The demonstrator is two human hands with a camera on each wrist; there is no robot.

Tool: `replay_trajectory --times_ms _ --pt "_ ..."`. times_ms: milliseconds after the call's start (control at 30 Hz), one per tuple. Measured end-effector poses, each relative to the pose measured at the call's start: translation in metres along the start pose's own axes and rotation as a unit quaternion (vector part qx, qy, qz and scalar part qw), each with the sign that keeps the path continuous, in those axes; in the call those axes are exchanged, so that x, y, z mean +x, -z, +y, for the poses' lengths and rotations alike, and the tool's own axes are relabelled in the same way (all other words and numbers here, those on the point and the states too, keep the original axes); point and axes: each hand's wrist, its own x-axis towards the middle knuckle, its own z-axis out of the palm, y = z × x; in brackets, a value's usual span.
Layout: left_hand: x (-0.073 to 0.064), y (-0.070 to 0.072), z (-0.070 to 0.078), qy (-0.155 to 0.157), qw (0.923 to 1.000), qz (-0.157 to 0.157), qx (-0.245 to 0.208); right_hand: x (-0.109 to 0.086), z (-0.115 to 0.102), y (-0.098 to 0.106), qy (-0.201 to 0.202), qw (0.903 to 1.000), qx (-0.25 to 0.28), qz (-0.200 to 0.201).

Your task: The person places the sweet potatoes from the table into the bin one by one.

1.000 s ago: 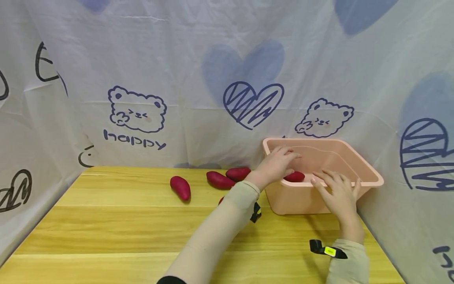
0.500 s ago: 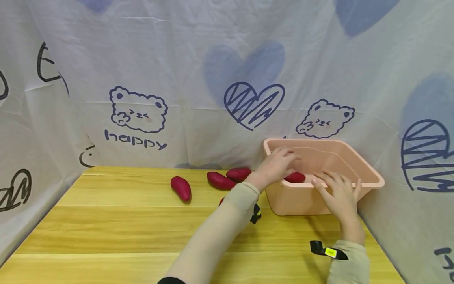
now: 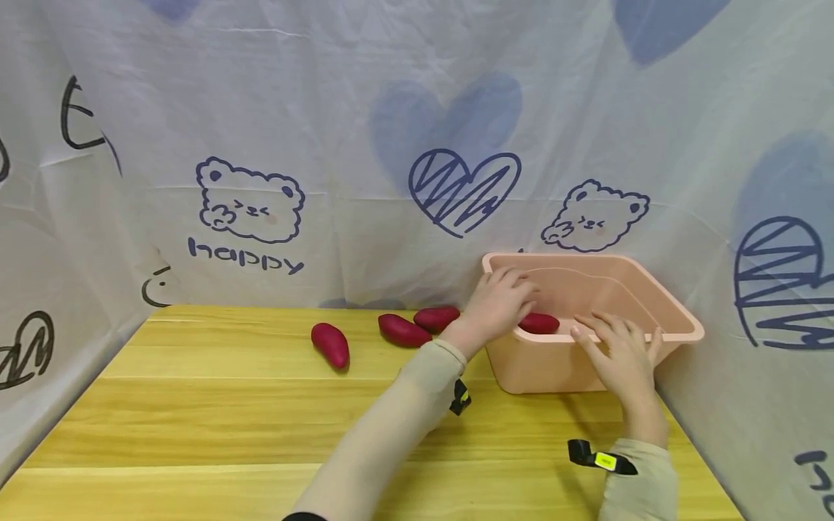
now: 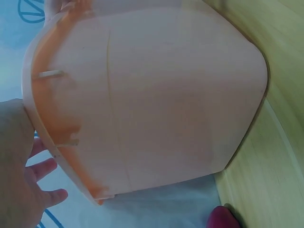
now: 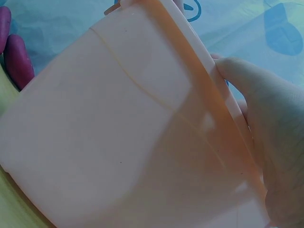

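Note:
A pink plastic bin (image 3: 554, 369) stands at the right of the table, with a dark red sweet potato (image 3: 539, 323) inside near its front left corner. My left hand (image 3: 500, 304) hangs over the bin's left rim, palm down, its fingers loosely bent beside that sweet potato. In the left wrist view the left fingers (image 4: 40, 168) are spread apart, just past the rim. My right hand (image 3: 622, 358) rests at the front rim, fingers reaching loosely over it into the bin. The right thumb (image 5: 232, 71) lies at the rim in the right wrist view.
On the wooden table (image 3: 215, 412), left of the bin, lie a single sweet potato (image 3: 331, 346) and a pair, one sweet potato (image 3: 402, 331) beside another sweet potato (image 3: 436, 318). A printed white cloth (image 3: 352, 130) hangs behind the table and along its sides.
My left hand has drawn slightly left, away from the sweet potato in the bin. A bit of another sweet potato, earlier visible beside the left forearm, is now hidden. The right hand stays put.

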Motion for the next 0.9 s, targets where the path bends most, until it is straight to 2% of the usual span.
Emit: replay_trajectory --times_ms 133,233,500,667,900 --pt "-0.009 -0.001 -0.005 -0.003 0.9997 0.025 -0.001 0.000 0.000 0.000 -0.001 1.0000 -0.001 -0.001" --pt "-0.015 -0.003 -0.011 -0.002 0.9995 0.032 -0.004 -0.001 0.000 0.000 -0.003 1.0000 -0.002 -0.001" --pt "-0.035 -0.003 -0.026 0.026 0.9994 0.016 -0.015 0.000 -0.001 0.001 0.000 1.0000 -0.004 -0.001" --pt "-0.050 0.000 -0.034 0.031 0.9994 0.013 -0.004 0.000 -0.003 0.002 0.004 1.0000 -0.003 0.001" --pt "-0.074 0.004 -0.045 0.037 0.9991 -0.001 -0.020 -0.001 -0.003 0.003 0.005 1.0000 -0.003 0.004"
